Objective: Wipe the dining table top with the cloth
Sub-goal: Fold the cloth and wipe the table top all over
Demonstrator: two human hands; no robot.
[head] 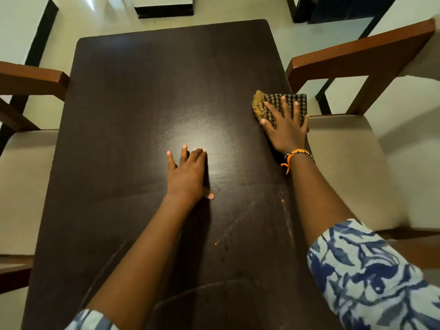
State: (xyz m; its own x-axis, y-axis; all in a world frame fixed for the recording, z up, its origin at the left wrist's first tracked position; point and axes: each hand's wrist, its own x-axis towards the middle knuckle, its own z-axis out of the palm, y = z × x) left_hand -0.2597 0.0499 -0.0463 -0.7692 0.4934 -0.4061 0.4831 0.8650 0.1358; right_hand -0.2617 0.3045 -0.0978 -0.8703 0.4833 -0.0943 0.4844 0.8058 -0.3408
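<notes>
The dark brown dining table top [133, 110] fills the middle of the view. A folded checked cloth [289, 101] with a yellow-brown part at its left lies at the table's right edge. My right hand [287, 129] presses flat on the cloth, fingers spread, covering its near part. My left hand [189, 173] rests flat on the bare table near the centre, fingers apart, holding nothing. Faint streaks and small orange crumbs [216, 244] show on the near right part of the top.
A wooden chair with a beige seat [342, 163] stands close against the table's right side, its armrest [357, 55] beside the cloth. Another such chair [26, 163] stands at the left. Pale floor [238, 10] lies beyond the far edge.
</notes>
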